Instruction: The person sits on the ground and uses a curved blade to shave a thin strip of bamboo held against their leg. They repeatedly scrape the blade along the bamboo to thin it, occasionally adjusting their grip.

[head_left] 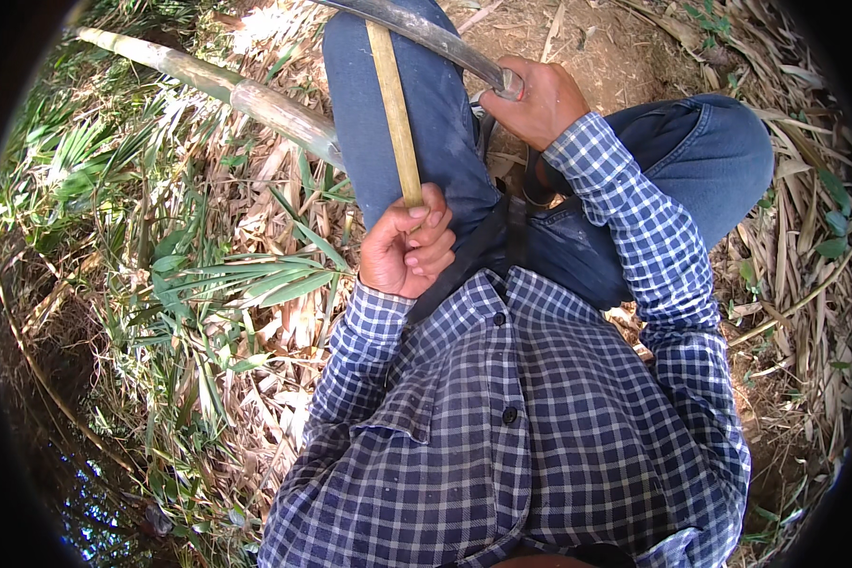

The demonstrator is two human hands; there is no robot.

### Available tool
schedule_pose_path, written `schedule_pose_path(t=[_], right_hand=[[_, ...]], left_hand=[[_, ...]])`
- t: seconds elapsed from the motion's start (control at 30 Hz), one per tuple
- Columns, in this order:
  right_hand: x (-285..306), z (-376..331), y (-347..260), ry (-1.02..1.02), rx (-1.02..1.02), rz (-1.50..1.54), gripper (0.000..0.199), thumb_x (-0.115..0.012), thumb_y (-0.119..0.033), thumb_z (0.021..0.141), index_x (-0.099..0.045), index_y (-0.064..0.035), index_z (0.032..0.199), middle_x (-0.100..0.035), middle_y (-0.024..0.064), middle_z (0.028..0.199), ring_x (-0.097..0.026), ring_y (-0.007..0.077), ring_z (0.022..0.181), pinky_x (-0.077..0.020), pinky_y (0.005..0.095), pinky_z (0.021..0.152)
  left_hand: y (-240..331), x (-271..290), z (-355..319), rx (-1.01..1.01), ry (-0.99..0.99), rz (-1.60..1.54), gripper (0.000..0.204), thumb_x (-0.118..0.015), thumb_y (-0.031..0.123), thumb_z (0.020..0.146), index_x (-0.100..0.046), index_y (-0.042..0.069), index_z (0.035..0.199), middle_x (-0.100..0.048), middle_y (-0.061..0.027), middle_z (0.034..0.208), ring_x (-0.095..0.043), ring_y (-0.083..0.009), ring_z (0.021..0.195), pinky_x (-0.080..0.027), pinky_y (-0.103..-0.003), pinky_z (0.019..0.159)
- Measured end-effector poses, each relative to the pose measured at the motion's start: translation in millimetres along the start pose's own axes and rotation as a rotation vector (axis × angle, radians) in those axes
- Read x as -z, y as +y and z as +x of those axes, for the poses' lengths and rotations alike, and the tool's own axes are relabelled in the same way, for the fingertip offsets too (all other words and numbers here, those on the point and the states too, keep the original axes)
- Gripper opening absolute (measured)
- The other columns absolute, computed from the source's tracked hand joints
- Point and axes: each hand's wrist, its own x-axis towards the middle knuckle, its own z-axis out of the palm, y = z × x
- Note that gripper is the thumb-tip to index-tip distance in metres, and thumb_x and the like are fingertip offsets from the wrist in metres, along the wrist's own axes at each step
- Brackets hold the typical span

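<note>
My left hand (407,248) is closed around the lower end of a flat, yellowish bamboo strip (395,114). The strip runs up along my left thigh, over the blue jeans (364,104). In my right hand (547,102), the fingers wrap the handle of a long curved knife (426,36). Its dark blade reaches up and left over my left knee and crosses the strip near the top of the view. Whether the edge touches the strip I cannot tell. The blade's far end is out of view.
A thick bamboo pole (246,99) lies to the left, its near end reaching my left leg. Green leaves (275,279) and dry leaf litter (265,194) cover the ground there. Bare brown soil (615,57) lies ahead, with dry stalks (795,218) along the right.
</note>
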Motion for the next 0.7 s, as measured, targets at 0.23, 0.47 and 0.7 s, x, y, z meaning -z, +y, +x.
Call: schedule_pose_path(t=[0.23, 0.47, 0.7], right_hand=[[1.4, 1.1, -2.4, -0.032, -0.025, -0.009, 0.036, -0.071, -0.029, 0.078, -0.069, -0.0018, 0.101, -0.062, 0.0146, 0.063, -0.064, 0.0275, 0.059, -0.0504, 0.0387, 0.059], [0.6, 1.4, 0.0, -0.027, -0.009, -0.013, 0.037, -0.071, -0.029, 0.078, -0.069, -0.0016, 0.103, -0.063, 0.0148, 0.065, -0.064, 0.0272, 0.059, -0.0513, 0.0379, 0.060], [1.1, 2.0, -1.3, -0.030, -0.010, -0.017, 0.034, -0.070, -0.029, 0.078, -0.069, -0.0023, 0.100, -0.062, 0.0142, 0.063, -0.063, 0.0281, 0.058, -0.0505, 0.0386, 0.060]], left_hand=[[0.6, 1.5, 0.6, -0.006, 0.002, 0.044, 0.014, -0.050, 0.015, 0.090, -0.042, 0.004, 0.086, -0.033, 0.0030, 0.063, -0.028, -0.0047, 0.044, -0.023, -0.022, 0.039], [-0.3, 4.8, 0.9, -0.005, 0.002, 0.054, 0.012, -0.049, 0.014, 0.090, -0.043, 0.005, 0.088, -0.033, 0.0030, 0.064, -0.028, -0.0043, 0.044, -0.023, -0.022, 0.039], [-0.2, 2.2, 1.3, -0.003, 0.031, 0.062, 0.011, -0.048, 0.014, 0.090, -0.043, 0.005, 0.088, -0.033, 0.0034, 0.063, -0.028, -0.0041, 0.044, -0.023, -0.022, 0.038]])
